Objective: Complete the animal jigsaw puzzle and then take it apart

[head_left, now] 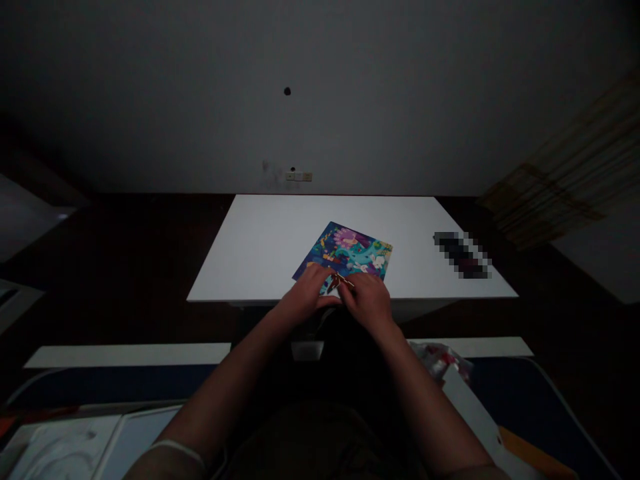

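Observation:
At the front edge of a white table (265, 247) lies a colourful illustrated sheet or board (350, 250), turned at an angle, with rabbits and plant shapes on a blue and purple ground. Over its near corner my two hands meet. Between their fingertips is a small brown piece with pale edges (334, 283); its kind is too small to make out. My left hand (309, 290) pinches it from the left, thumb held low. From the right, my right hand (369, 299) closes its curled fingers on it. Both hands hide part of the sheet's near side.
A pixelated dark object (463, 255) lies on the table's right side. Beside my right forearm are a clear plastic bag (443, 360) and a white box (470, 407). An open white box or book (65, 443) sits at lower left. A wall (350, 120) rises behind the table.

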### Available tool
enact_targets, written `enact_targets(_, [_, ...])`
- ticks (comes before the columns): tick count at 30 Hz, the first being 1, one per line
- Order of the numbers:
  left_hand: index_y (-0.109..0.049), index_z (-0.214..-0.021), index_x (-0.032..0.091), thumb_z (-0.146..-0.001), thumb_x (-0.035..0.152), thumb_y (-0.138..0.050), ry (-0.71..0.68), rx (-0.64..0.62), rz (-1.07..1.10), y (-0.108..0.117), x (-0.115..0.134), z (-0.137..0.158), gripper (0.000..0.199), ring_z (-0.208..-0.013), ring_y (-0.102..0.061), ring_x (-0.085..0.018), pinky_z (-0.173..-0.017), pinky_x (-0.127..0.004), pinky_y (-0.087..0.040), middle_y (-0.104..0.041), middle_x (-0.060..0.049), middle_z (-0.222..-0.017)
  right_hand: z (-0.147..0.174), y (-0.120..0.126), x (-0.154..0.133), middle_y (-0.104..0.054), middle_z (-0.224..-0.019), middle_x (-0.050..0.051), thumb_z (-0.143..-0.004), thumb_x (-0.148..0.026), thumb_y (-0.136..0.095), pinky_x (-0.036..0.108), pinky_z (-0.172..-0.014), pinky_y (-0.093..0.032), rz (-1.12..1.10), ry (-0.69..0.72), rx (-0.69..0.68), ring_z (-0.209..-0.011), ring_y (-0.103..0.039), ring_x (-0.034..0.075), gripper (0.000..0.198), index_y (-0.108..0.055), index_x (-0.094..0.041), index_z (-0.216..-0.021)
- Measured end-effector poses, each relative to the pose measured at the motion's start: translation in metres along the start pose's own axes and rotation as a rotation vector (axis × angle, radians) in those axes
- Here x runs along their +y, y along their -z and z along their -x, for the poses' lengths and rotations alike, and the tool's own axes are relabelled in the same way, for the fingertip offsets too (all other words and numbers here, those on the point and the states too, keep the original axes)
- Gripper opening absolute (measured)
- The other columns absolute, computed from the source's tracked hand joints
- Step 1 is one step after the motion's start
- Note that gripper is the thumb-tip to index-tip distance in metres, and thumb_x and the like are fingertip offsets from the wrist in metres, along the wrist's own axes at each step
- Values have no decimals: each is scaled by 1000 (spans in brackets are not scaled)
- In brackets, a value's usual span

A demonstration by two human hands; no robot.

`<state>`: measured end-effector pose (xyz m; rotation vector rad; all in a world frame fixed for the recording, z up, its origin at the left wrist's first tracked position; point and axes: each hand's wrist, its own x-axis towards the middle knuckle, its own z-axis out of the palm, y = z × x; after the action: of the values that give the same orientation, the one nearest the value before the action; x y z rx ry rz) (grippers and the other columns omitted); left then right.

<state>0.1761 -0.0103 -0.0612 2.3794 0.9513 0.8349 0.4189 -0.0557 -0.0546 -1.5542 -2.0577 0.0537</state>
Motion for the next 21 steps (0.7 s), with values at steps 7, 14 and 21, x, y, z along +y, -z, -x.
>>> enact_targets(7, [-68,-155,19,-116,21,-66,30,-87,5,-2,10,-15,40,-144,-72,-43,-126,-63,-61,-73,-26,-152,-5,8,-4,-91,-112,11,-122,-36,-58,49,-101,-61,-98,25,-56,-110,-83,35,32,-88,-32,-112])
enact_targets(14, [-71,-145,26,-113,29,-63,206,35,367,14,14,-11,33,-140,-78,-37,-128,-61,-62,-82,-19,-148,-8,11,-7,-91,-110,11,-123,-42,-55,49,-98,-67,-264,-10,46,-105,-86,34,36,-87,-30,-114])
enact_targets(21, [-60,-165,30,-106,44,-63,544,126,876,9,31,-7,60,-124,-85,-34,-94,-47,-73,-82,-17,-147,-4,-12,-23,-87,-133,15,-124,-46,-54,42,-91,-74,-403,-121,183,-108,-88,30,40,-73,-25,-152])
